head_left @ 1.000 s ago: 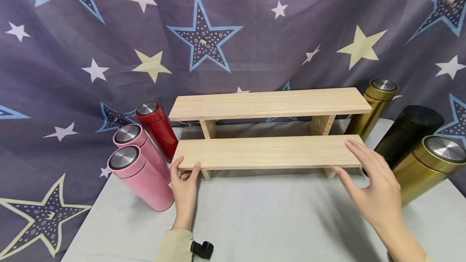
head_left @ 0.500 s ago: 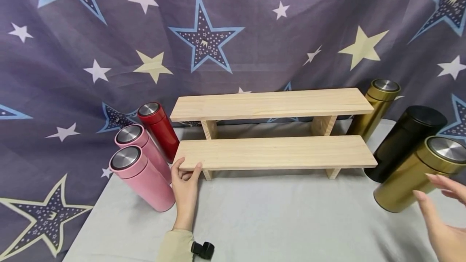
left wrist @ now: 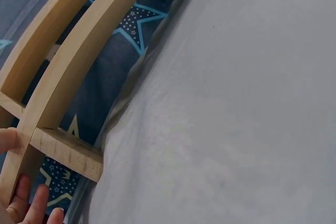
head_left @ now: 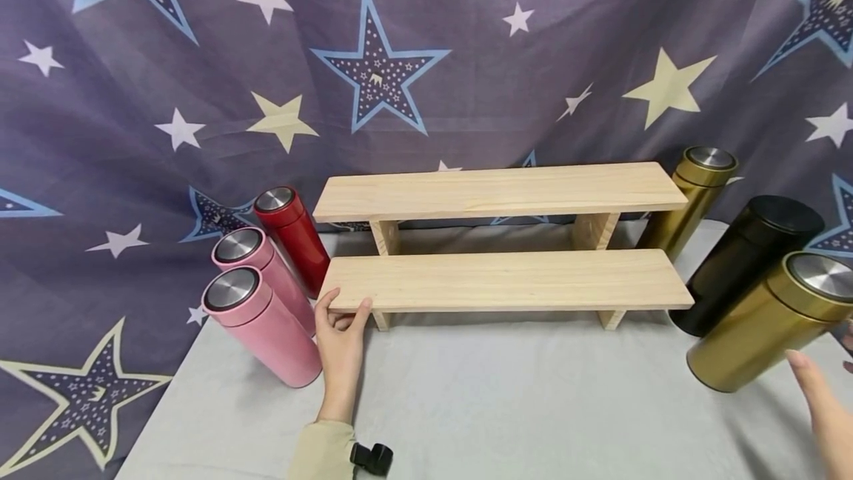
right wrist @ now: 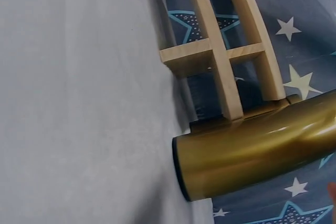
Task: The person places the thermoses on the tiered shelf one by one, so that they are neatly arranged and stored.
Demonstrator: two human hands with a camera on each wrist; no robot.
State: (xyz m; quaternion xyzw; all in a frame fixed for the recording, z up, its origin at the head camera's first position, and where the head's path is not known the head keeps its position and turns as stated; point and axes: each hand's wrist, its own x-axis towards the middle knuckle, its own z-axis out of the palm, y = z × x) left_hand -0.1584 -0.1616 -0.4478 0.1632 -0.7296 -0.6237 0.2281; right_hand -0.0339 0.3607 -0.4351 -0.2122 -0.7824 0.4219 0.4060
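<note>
A two-tier wooden shelf (head_left: 500, 280) stands on the cloth-covered table. My left hand (head_left: 341, 352) pinches the front left end of its lower board; the left wrist view shows fingers (left wrist: 35, 205) under the board. At the right edge of the head view, my right hand (head_left: 825, 406) is beside the large gold flask (head_left: 753, 343), thumb straight and apart from the fingers. Most of that hand is out of frame. The flask's steel lid faces up, and in the right wrist view its body (right wrist: 252, 153) shows with no fingers curled round it.
A black flask (head_left: 740, 269) and a second gold flask (head_left: 683, 206) stand right of the shelf. To its left are a red flask (head_left: 293, 243) and two pink flasks, the nearer pink flask (head_left: 276, 332) in front. A star-patterned curtain (head_left: 453, 95) hangs behind.
My right hand has left the shelf's right end and moved right to the front gold flask. The left hand keeps its grip on the lower board.
</note>
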